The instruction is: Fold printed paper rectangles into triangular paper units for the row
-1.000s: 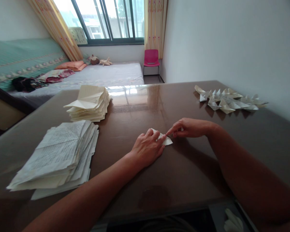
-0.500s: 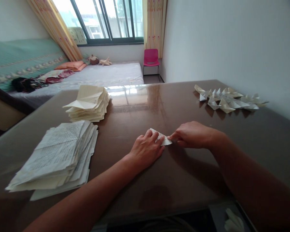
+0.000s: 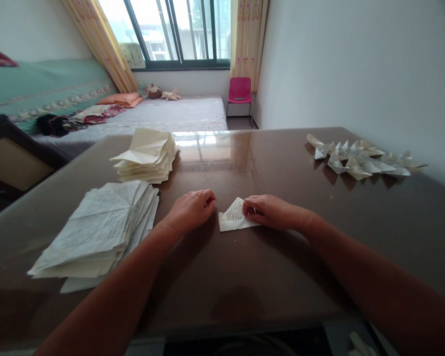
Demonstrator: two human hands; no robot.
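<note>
A folded sheet of printed paper (image 3: 234, 216) lies on the table with a peaked top and a flat strip along its lower edge. On its right side my right hand (image 3: 269, 210) pinches the paper with curled fingers, hiding that end. My left hand (image 3: 195, 207) rests just left of the paper, apart from it, its fingers curled in and nothing visible in them.
A stack of printed sheets (image 3: 96, 222) lies at the left, with a stack of cream paper (image 3: 144, 155) behind it. Several folded paper boats (image 3: 359, 160) stand at the back right of the brown table (image 3: 207, 277), near the wall.
My left hand has let go of the paper and moved left. The paper now shows a peak and a lower strip, with my right hand gripping its right side. The view has shifted slightly.
</note>
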